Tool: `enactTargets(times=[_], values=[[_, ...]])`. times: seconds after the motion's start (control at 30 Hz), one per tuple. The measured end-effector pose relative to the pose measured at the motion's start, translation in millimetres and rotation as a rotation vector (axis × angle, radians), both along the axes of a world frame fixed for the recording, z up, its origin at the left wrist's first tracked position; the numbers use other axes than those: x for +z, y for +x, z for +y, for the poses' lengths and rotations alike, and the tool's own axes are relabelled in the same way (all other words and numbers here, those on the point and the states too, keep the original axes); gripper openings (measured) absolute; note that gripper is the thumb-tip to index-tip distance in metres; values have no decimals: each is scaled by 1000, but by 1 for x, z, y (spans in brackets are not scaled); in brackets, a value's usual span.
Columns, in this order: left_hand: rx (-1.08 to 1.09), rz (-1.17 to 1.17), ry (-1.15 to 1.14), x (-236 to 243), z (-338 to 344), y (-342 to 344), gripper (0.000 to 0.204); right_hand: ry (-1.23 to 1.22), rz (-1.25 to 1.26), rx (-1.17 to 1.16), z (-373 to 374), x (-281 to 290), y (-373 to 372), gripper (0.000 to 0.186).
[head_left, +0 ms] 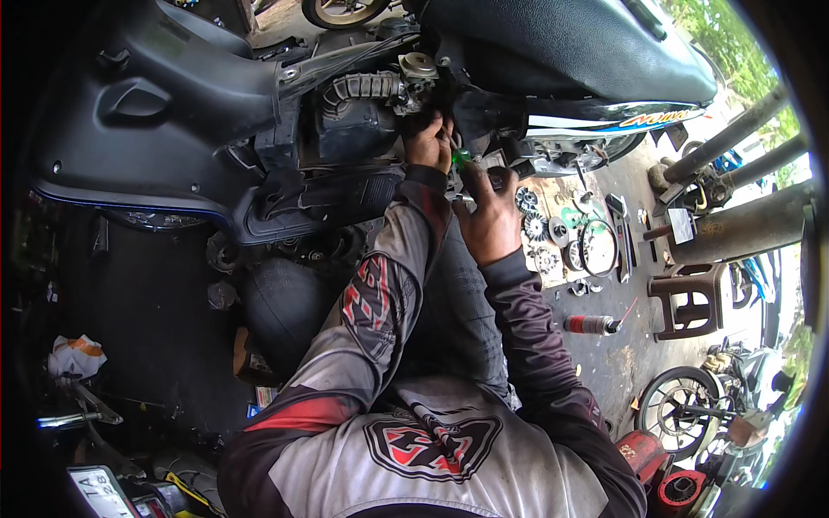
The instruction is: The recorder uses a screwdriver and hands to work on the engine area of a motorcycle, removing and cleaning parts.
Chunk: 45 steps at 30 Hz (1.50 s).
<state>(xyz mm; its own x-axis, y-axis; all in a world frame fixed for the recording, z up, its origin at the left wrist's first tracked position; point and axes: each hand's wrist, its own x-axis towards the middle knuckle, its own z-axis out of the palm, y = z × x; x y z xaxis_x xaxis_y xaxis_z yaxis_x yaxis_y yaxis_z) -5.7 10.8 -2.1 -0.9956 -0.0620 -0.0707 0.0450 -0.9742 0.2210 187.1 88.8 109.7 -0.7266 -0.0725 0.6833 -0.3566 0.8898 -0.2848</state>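
Observation:
A partly opened scooter (138, 138) lies across the upper view, with a ribbed intake hose (363, 91) joined near its carburetor (416, 95). My left hand (428, 143) reaches in just below the carburetor, fingers curled around something I cannot make out among the dark parts. Close by on its right, my right hand (490, 211) grips a green-handled screwdriver (462, 158), whose tip is hidden near my left fingers. My thumb and fingers on that side are bent around the handle.
At right, a board (557, 186) holds several clutch parts (535, 227) and a belt (598, 248). Beyond are a spray can (590, 324), a brown plastic stool (691, 293), posts (725, 138) and a motorcycle wheel (678, 406). A crumpled white bag (76, 354) lies left.

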Motion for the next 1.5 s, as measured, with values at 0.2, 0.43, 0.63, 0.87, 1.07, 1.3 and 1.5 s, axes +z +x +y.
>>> enactTargets(times=[0.2, 0.43, 0.63, 0.87, 1.07, 1.3, 1.5], values=[[23, 4, 27, 7, 2, 5, 31, -1666, -816, 331, 11, -18, -18, 40], [46, 3, -43, 10, 3, 8, 33, 10, -145, -22, -4, -3, -1, 56], [-30, -27, 28, 8, -4, 4, 26, -1666, -759, 444, 3, -14, -17, 54], [5, -4, -51, 11, -2, 8, 30, -272, 0, 87, 0, -12, -13, 53], [-136, -20, 9, -6, -13, -4, 33, -1389, -738, 353, 7, -9, -18, 46], [-55, 57, -14, 0, -7, -2, 27, -760, -408, 64, 7, -29, -23, 41], [-135, 12, 33, -2, -18, 3, 20, -1294, -754, 367, 12, 5, -19, 43]])
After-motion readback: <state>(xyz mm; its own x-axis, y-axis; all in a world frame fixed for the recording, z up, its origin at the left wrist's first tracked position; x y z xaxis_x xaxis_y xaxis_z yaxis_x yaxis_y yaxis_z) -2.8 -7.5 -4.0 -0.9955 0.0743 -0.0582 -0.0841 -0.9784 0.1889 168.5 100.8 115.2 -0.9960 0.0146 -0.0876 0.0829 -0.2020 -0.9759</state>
